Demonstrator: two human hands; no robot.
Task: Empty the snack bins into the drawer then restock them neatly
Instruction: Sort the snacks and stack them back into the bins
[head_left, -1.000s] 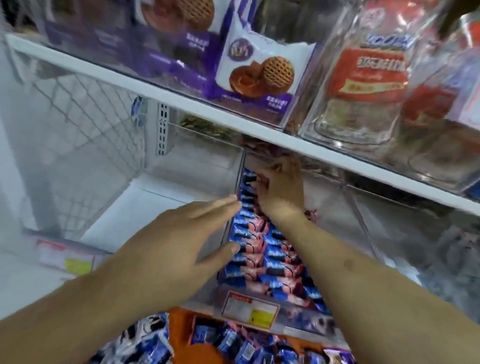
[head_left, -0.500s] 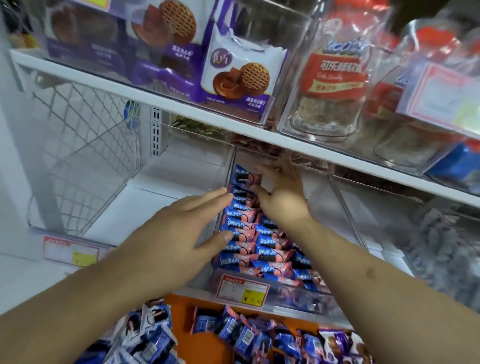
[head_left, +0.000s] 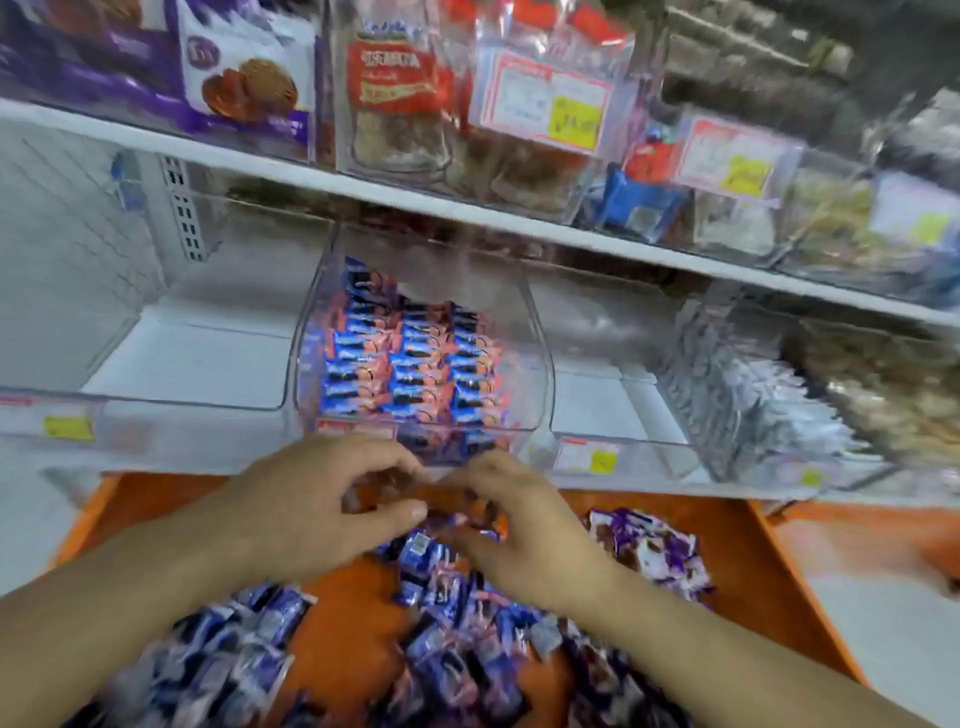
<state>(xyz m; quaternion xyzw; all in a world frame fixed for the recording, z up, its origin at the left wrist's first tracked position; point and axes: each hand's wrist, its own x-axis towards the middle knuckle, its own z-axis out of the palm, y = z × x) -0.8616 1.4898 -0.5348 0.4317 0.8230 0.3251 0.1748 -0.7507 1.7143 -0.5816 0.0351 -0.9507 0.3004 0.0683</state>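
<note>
1. Middle clear bin on the lower shelf: restocked in part. Blue-and-pink snack packets lie in three neat rows, reaching from the front wall well toward the back.
2. Left clear bin on the same shelf: no packets visible inside; judged not yet refilled.
3. Bin just right of the middle one: appears empty as well, though blur limits certainty.
4. Orange drawer, open below the shelf: holds loose blue packets piled in the centre and near left, plus a separate heap of purple packets at the right. Stock remains to be moved back up.
5. Left hand: over the far end of the drawer, just below the middle bin's front. Fingers curled, thumb extended; whether it grips a packet cannot be told through the motion blur.
6. Right hand: just beside the left, fingers curled down onto the loose packets. Hold likewise cannot be told.
7. Assessment: emptying looks complete for these bins; restocking is under way, roughly one bin well advanced, at least two outstanding. The hands appear to be gathering the next batch.
</note>
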